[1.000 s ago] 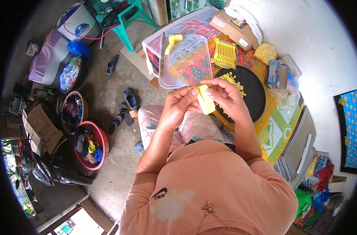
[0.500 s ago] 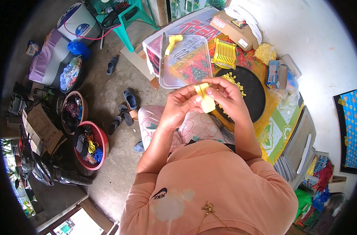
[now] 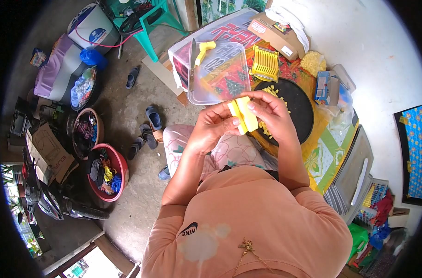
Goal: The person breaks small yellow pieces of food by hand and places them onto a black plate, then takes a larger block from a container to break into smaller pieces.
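The yellow piece (image 3: 250, 116) has just been turned and spread wider – two flat parts, side by side, can now be seen, so more of it is shown. It is held up between both hands: one side is pinched by the fingers of the left hand (image 3: 212, 126), the other by those of the right hand (image 3: 272, 116). Beside it, small yellow bits (image 3: 270, 91) are spread on the round black tray (image 3: 301, 106).

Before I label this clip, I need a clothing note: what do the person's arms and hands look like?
The left hand and right hand are ungloved, and the forearms are bare. Short peach sleeves cover the upper arms, part of a shirt with a black logo.
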`<state>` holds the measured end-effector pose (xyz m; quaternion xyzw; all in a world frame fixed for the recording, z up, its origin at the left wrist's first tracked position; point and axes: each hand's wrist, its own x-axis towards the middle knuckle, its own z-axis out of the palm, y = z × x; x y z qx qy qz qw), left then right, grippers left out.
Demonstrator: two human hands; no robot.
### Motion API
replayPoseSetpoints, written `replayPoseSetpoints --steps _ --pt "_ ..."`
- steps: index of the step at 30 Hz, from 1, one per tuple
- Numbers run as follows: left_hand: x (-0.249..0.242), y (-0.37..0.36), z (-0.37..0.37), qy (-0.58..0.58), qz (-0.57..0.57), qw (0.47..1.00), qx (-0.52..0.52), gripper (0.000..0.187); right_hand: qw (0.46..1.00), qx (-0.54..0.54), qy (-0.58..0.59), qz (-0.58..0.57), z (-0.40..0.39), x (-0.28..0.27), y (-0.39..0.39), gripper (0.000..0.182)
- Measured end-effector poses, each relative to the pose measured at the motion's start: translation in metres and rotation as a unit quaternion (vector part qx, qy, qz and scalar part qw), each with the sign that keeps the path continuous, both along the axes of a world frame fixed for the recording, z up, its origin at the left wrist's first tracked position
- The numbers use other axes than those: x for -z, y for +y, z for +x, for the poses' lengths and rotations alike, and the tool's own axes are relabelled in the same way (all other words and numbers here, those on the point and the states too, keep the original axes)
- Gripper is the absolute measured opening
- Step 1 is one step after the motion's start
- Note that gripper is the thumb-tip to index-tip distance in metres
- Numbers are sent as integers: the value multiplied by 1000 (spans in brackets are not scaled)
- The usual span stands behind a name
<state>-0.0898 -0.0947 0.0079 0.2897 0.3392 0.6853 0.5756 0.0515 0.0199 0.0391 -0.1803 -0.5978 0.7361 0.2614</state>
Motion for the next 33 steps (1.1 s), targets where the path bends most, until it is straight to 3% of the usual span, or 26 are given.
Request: replayPoseSetpoints --steps 11,15,16,19,22,26,29,32,33 --pt "-1 3 -4 -113 -17 993 -16 44 996 76 -27 33 -2 3 14 30" --pt "9 7 -8 -139 -37 987 -75 39 980 146 -103 88 -29 38 44 31" --pt "14 7 -9 -138 -42 986 -85 30 977 141 -116 108 -37 71 63 36" --pt "21 8 -13 -142 -63 983 -99 28 908 153 -210 329 -63 123 89 40" --pt "21 5 -14 -122 -77 983 -109 24 844 126 -364 373 -82 139 92 40" --pt "23 3 -14 -40 -80 984 -152 17 800 164 -372 442 -96 163 94 34" --pt "33 3 -18 27 -59 986 -157 18 791 107 -410 442 -94 159 97 38" --pt "32 2 -19 51 -58 986 -151 18 811 174 -240 505 -85 152 98 36" --pt "29 3 -18 64 -53 985 -151 17 907 121 -175 363 -78 149 96 34"
